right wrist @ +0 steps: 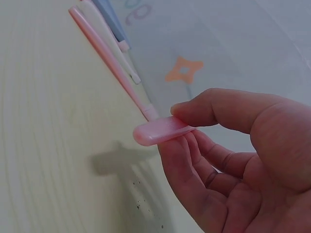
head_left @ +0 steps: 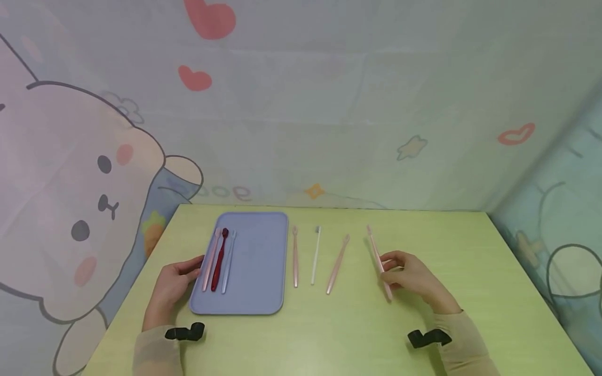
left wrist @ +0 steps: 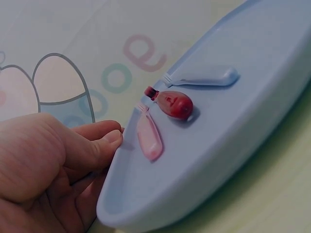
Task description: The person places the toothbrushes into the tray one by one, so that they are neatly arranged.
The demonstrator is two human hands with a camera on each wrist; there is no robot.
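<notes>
My right hand point(head_left: 411, 274) pinches a pink toothbrush point(head_left: 374, 250) by its handle between thumb and fingers. In the right wrist view the handle's rounded end point(right wrist: 150, 133) juts out toward the camera, with a shadow on the table beneath. At the left edge of a light blue tray point(head_left: 256, 261), my left hand point(head_left: 171, 287) holds the rim with thumb and fingertips; some fingers are hidden behind the rim. Inside the tray's left half lie a pink toothbrush point(head_left: 211, 261), a dark red toothbrush point(head_left: 218, 266) and a pale blue toothbrush point(head_left: 228, 263), side by side.
Between tray and right hand, a pink toothbrush point(head_left: 295, 258), a white toothbrush point(head_left: 316, 256) and another pink toothbrush point(head_left: 337, 266) lie on the yellow-green table point(head_left: 348, 339). A printed cloth point(head_left: 301, 104) hangs behind the table's back edge.
</notes>
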